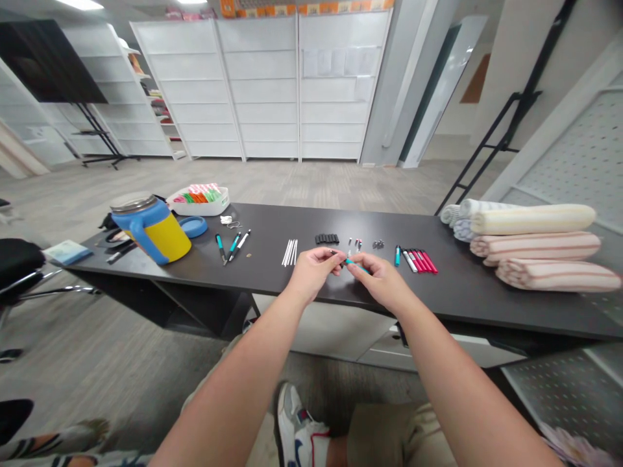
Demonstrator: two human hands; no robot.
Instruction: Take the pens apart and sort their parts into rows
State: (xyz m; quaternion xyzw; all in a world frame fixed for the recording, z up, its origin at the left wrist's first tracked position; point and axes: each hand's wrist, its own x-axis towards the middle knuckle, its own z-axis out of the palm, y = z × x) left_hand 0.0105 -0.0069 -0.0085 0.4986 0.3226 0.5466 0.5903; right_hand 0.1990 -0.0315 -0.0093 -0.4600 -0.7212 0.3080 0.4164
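Note:
Over the front of the dark table, my two hands meet, fingertips almost touching. My right hand (379, 275) is closed on a teal pen barrel (359, 266). The fingers of my left hand (316, 269) pinch a small dark pen part at the barrel's left end; its exact shape is mostly hidden. Just beyond my hands lie a row of black pen grips (327, 239), small pen pieces (357, 244) and a little pile of metallic bits (378, 244). White refill sticks (289, 252) rest to the left. Red barrels (426, 261), a white barrel (409, 261) and another teal barrel (398, 256) lie right.
Several pens (233, 246) lie left on the table (272, 224). Farther left stand a blue and yellow mug (156, 230), its blue lid (193, 226) and a white basket (207, 206) of colourful packets. Rolled towels (540, 246) are stacked at the right end.

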